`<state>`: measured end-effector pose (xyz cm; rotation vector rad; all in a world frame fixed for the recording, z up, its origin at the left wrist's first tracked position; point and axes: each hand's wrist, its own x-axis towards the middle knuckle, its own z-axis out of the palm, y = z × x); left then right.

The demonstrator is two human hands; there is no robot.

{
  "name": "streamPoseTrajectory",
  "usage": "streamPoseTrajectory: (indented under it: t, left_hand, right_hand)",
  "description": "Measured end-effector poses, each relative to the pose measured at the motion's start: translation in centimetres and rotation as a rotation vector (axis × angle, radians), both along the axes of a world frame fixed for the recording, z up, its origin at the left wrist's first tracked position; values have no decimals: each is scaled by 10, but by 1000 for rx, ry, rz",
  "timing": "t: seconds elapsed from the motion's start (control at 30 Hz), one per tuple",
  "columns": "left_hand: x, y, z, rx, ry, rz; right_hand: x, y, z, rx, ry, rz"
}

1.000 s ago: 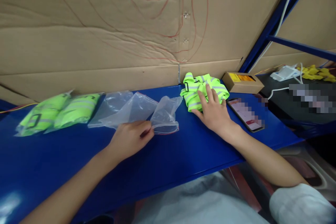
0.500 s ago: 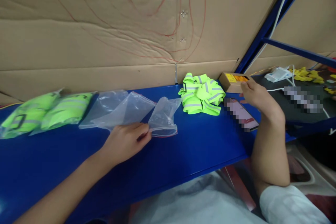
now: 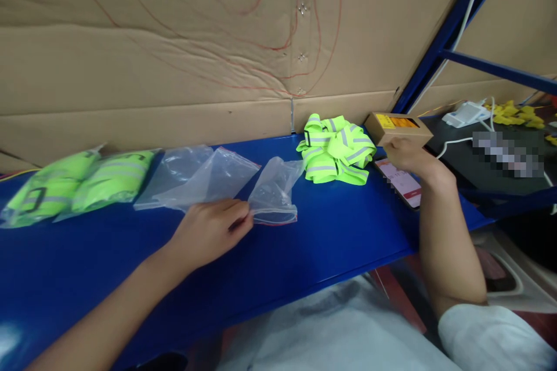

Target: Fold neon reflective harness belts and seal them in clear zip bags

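My left hand pinches the zip edge of a clear zip bag, which lies on the blue table with its mouth toward me. Two more clear zip bags lie flat and overlapping behind that hand. A loose bundle of neon-yellow reflective straps with black buckles sits just right of the pinched bag. My right hand hovers over the far end of a phone with a lit screen. Its fingers are curled and partly hidden, with nothing visible in them; whether a fingertip touches the screen I cannot tell.
Two filled bags of neon straps lie at the table's left. A small cardboard box stands behind the phone. A cardboard wall backs the blue table. On the right are a blue frame post, white cables and yellow pieces.
My right hand has lowered and moved left over the phone, whose screen now shows different content. My left hand keeps its pinch on the bag. The view has shifted slightly.
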<state>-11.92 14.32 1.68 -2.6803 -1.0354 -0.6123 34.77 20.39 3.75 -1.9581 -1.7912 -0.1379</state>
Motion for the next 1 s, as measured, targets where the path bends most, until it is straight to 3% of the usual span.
streamPoseTrajectory:
  t: [0.17, 0.27, 0.33, 0.37, 0.47, 0.53, 0.67, 0.8, 0.9, 1.0]
  left_hand:
    - [1, 0, 0, -5, -16, 6]
    - [2, 0, 1, -25, -61, 42]
    - [3, 0, 3, -39, -79, 52]
    - [3, 0, 3, -44, -81, 52]
    - [4, -1, 5, -53, -77, 49]
    - [5, -2, 4, -41, -88, 59]
    - [5, -7, 4, 56, -189, 166]
    - [7, -12, 8, 163, -291, 255]
    - [14, -18, 9, 210, -276, 186]
    - [26, -28, 4, 207, -197, 27]
  right_hand:
    - [-29, -13, 26, 29, -37, -74]
    - [-65, -30, 38, 247, -10, -34]
    - [-94, -44, 40, 385, 33, 188]
    - [-109, -51, 38, 383, 46, 344]
    - [-151, -71, 24, 199, 48, 723]
    - [-172, -79, 9, 102, 32, 812]
    - [-187, -76, -13, 81, 1, 751]
    - [-184, -69, -16, 100, 124, 686]
    - [-190, -73, -17, 6, 286, 729]
    - [-199, -73, -23, -57, 442, 691]
